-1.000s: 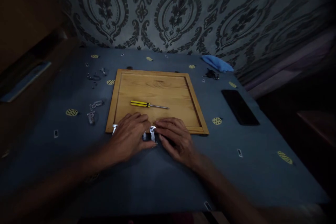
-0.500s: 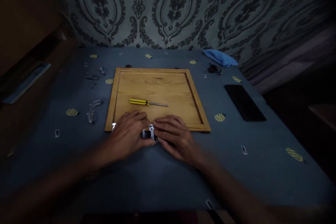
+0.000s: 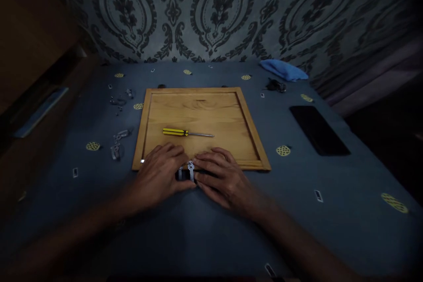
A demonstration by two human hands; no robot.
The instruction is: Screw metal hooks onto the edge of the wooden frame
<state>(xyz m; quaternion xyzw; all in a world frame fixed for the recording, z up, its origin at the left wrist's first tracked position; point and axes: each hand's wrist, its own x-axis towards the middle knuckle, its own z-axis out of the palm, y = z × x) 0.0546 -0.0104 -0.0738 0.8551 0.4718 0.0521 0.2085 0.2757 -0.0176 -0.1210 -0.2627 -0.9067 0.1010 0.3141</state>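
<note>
A framed wooden panel [image 3: 201, 112] lies flat on the table. At the middle of its near edge is a small metal bracket with a dark part [image 3: 191, 171], which looks like a hinge. My left hand [image 3: 161, 172] closes around the hinge's left side, thumb on the near side and fingers over the frame. My right hand [image 3: 220, 176] rests against its right side, fingers bent together over the frame's edge. The fingers hide parts of the metal piece. Beyond my hands, a yellow-handled screwdriver [image 3: 176, 132] lies on the panel, its shaft pointing right. A bright metal bit [image 3: 142, 161] shows beside my left hand.
Loose metal hinge parts [image 3: 115, 150] and smaller pieces [image 3: 119, 101] lie left of the panel. To the right are a black phone-like slab [image 3: 319, 131], a dark small bundle [image 3: 276, 85] and a blue cloth [image 3: 284, 69]. A patterned wall [image 3: 218, 13] stands behind the table.
The camera view has shifted slightly, so everything sits a little differently in the picture. Both hands stay at the hinge, with only small finger movement.
</note>
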